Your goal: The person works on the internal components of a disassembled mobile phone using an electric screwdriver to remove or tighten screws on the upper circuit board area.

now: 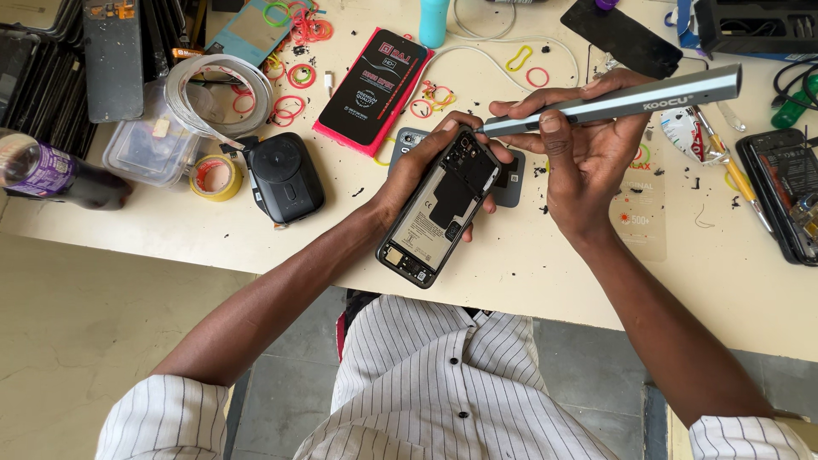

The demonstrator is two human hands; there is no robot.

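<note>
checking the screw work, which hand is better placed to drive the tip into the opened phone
Right. The right hand grips the grey metal pen-shaped screwdriver, its tip at the top of the opened black phone; the left hand only cradles that phone.

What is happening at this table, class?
A person in a striped shirt holds an opened phone, back cover off, in the left hand above the table. The right hand grips a grey pen-shaped screwdriver, its tip at the phone's upper end. Nearby lie rubber bands, a tape roll, a black pad and a boxed screen protector.
</note>
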